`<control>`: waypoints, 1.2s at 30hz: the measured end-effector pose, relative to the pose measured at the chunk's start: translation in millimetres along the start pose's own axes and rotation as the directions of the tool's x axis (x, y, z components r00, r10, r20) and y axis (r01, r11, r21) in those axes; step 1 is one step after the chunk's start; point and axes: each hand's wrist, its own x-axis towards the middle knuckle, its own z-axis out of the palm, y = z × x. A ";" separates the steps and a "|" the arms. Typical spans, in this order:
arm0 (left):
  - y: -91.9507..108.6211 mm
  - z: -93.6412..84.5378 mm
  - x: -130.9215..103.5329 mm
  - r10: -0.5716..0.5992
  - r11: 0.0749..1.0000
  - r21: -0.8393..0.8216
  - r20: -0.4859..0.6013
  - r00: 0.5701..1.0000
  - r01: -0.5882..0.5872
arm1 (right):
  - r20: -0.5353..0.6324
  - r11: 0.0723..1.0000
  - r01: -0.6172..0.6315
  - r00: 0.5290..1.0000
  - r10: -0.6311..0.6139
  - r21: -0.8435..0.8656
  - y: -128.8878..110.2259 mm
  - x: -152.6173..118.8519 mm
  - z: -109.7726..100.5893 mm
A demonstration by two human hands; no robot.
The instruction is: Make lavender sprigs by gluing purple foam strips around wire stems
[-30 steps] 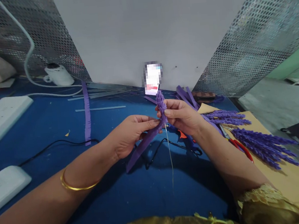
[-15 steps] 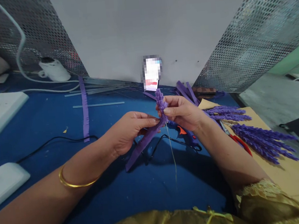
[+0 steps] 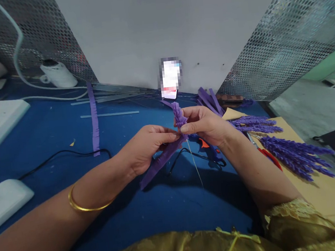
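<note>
Between my two hands is a purple flower spike (image 3: 178,112), upright, with a thin wire stem (image 3: 195,164) hanging below it. My right hand (image 3: 204,124) pinches the lower part of the spike between thumb and fingers. A purple strip (image 3: 161,165) runs from the base of the spike down to the left, and my left hand (image 3: 151,146) pinches its upper end. The fingertips of both hands nearly meet at the spike's base, hiding where strip and stem join.
A blue glue gun (image 3: 213,152) with its black cord lies behind my right wrist. Purple flower spikes (image 3: 294,152) and red-handled scissors (image 3: 270,159) are at the right. A lit phone (image 3: 170,78) leans at the back. Left are a fringed strip (image 3: 94,124) and a power strip (image 3: 0,124).
The flower spike has turned and tilted slightly left between my fingers, and the lower end of its wire has swung right. Both hands keep their pinch.
</note>
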 end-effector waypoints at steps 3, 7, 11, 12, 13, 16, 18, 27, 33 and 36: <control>-2.8 -1.2 1.4 0.003 1.000 -0.003 -0.001 1.000 -0.003 | 0.000 0.999 0.027 1.000 -0.027 -0.018 1.2 0.0 0.9; -6.1 -2.3 2.7 0.006 0.999 -0.032 -0.002 1.000 -0.006 | -0.004 0.999 0.050 0.999 -0.050 -0.007 2.2 1.1 3.8; -7.2 -1.5 2.9 0.003 0.999 -0.046 -0.014 1.000 -0.004 | -0.054 0.999 0.048 0.997 -0.047 0.024 3.8 2.6 6.5; -7.3 -1.1 2.9 0.007 0.999 -0.045 -0.015 1.000 -0.007 | -0.061 0.999 0.047 0.997 -0.046 0.026 4.3 2.8 6.7; -7.2 -0.7 2.8 0.011 0.999 -0.047 -0.013 1.000 -0.011 | -0.065 0.999 0.047 0.997 -0.046 0.025 4.8 3.0 6.8; -6.1 0.5 2.2 0.040 0.997 -0.071 0.002 0.999 -0.040 | -0.075 0.998 0.052 0.996 -0.051 0.019 6.0 3.3 6.6; -5.1 0.9 1.4 0.067 0.995 -0.074 0.009 0.998 -0.066 | -0.083 0.999 0.051 0.995 -0.050 0.014 6.4 3.6 6.7; -7.7 -0.3 1.0 0.103 0.993 0.053 -0.034 0.994 -0.101 | -0.136 0.998 0.041 0.990 -0.034 0.043 9.6 6.8 11.5; -11.7 -0.3 2.7 0.133 0.989 0.067 -0.043 0.990 -0.130 | -0.155 0.997 0.031 0.988 -0.020 0.065 12.7 7.1 14.1; -10.5 -1.7 2.4 0.124 0.991 0.060 -0.036 0.992 -0.122 | -0.173 0.998 0.032 0.985 -0.021 0.059 12.7 7.4 13.4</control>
